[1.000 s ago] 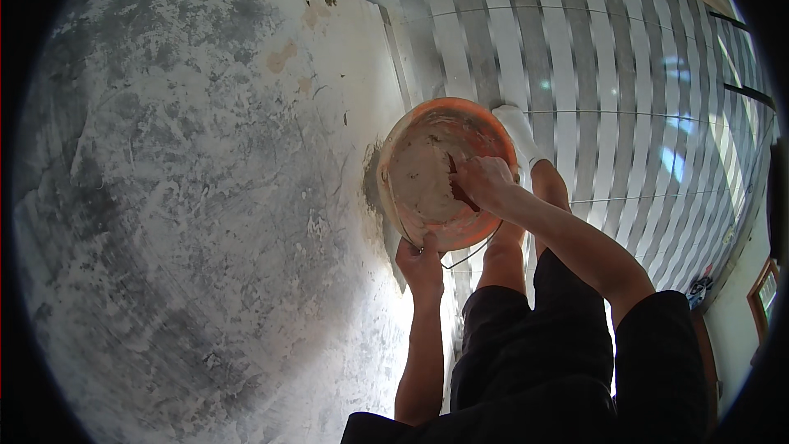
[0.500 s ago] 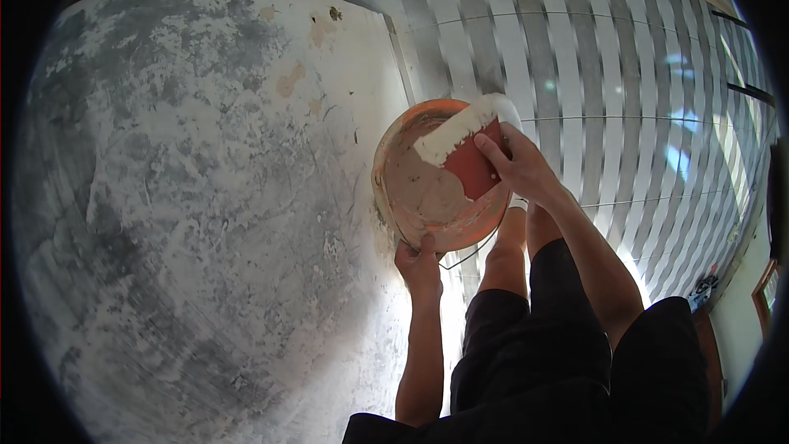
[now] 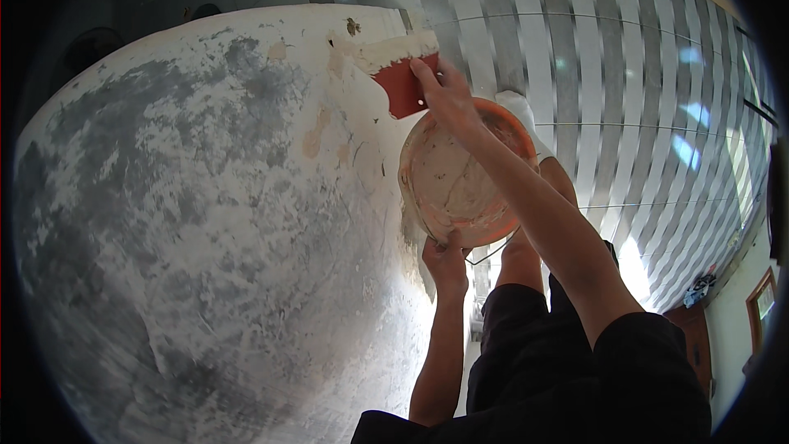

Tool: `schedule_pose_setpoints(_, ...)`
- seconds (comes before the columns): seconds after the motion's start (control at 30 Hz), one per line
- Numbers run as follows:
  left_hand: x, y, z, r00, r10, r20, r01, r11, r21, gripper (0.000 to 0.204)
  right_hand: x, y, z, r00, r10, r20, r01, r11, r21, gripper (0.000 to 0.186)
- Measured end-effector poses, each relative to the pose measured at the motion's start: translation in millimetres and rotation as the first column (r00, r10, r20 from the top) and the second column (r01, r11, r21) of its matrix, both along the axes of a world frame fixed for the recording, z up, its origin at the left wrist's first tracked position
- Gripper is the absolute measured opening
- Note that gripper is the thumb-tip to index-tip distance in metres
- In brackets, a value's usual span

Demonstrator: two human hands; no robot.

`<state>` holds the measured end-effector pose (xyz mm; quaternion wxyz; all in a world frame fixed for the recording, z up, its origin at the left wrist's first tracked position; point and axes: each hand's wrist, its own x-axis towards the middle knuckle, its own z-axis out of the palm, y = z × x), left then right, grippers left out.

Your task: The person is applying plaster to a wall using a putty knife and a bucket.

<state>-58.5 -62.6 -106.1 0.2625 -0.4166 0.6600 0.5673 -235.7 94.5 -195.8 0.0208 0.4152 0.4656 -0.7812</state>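
My left hand (image 3: 446,261) grips the near rim of an orange bucket (image 3: 516,125), thumb over the edge. Inside the bucket lies a pale, wet, putty-like paste (image 3: 460,177), smeared up the walls. A thin wire handle hangs at its near side. My right hand (image 3: 448,97) is closed on a red putty knife (image 3: 403,90), above and beyond the bucket's far left rim. Cream paste coats the knife's far edge, which is at the patchy grey-and-white wall (image 3: 238,197); whether it touches cannot be made out.
The wall fills the left side, with bare tan spots and a dark hole (image 3: 353,26) near its far edge. Grey-and-white striped floor tiles (image 3: 567,57) stretch away to the right. My legs stand below the bucket. A wooden door (image 3: 694,345) is at the far right.
My right hand has carried the putty knife from over the bucket, left and away, to the wall. The bucket and my left hand appear slightly further right.
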Motion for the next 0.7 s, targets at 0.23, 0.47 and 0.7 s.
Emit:
schedule_pose_setpoints(0.23,-31.6,18.0,-17.7,0.996,0.045,0.072,-0.044,0.999,-0.011,0.032,-60.9,-3.2,-58.9,0.992,0.08,0.096,-0.096,0.981,0.168,0.047)
schedule_pose_setpoints(0.47,-46.9,15.4,-31.6,0.994,0.07,0.079,-0.068,0.997,-0.02,0.032,-77.8,-4.5,-82.6,0.993,0.118,0.021,-0.12,0.985,0.126,0.046)
schedule_pose_setpoints(0.7,-53.8,11.1,-31.4,0.99,0.056,0.129,-0.048,0.997,-0.059,0.031,-91.7,-11.5,-83.9,0.984,0.18,0.008,-0.18,0.979,0.093,0.048)
